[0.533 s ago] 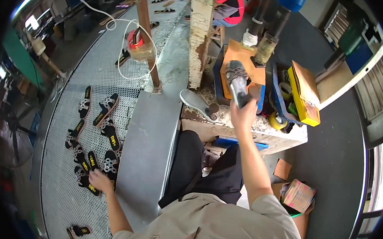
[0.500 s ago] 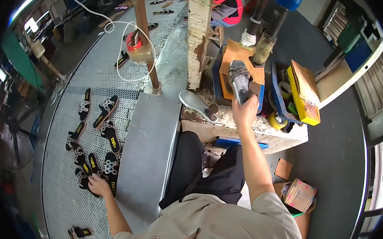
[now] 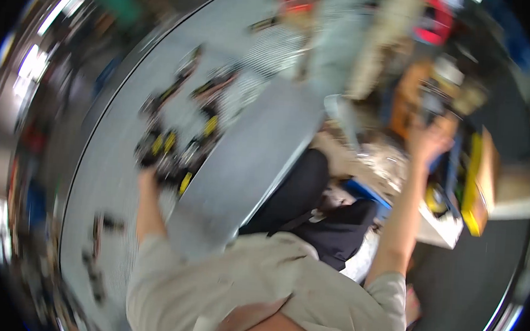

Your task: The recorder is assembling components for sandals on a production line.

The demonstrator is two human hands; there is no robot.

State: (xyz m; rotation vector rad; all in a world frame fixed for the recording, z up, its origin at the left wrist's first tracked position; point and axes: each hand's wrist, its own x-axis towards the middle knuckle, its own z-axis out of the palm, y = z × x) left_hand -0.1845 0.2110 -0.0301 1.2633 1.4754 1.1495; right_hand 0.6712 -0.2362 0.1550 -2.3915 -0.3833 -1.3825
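Observation:
The whole view is smeared by motion. My left hand (image 3: 148,177) reaches out over the grey perforated table (image 3: 112,155) and lies against a cluster of black and yellow parts (image 3: 170,153); its fingers are too blurred to read. My right hand (image 3: 429,140) is raised at arm's length to the right, closed around the lower end of a dark grey tool (image 3: 432,103) in front of an orange box (image 3: 408,95). A plain grey panel (image 3: 247,158) lies between my two arms.
A yellow and black case (image 3: 476,180) stands at the right by a white and blue bench edge (image 3: 439,227). More small black parts (image 3: 97,240) lie on the table near my left elbow. My dark trousers (image 3: 311,212) fill the middle. Dark floor lies lower right.
The view has swung and tilted sharply, blurring everything. My left hand stays at the black and yellow parts and my right hand stays up with the tool.

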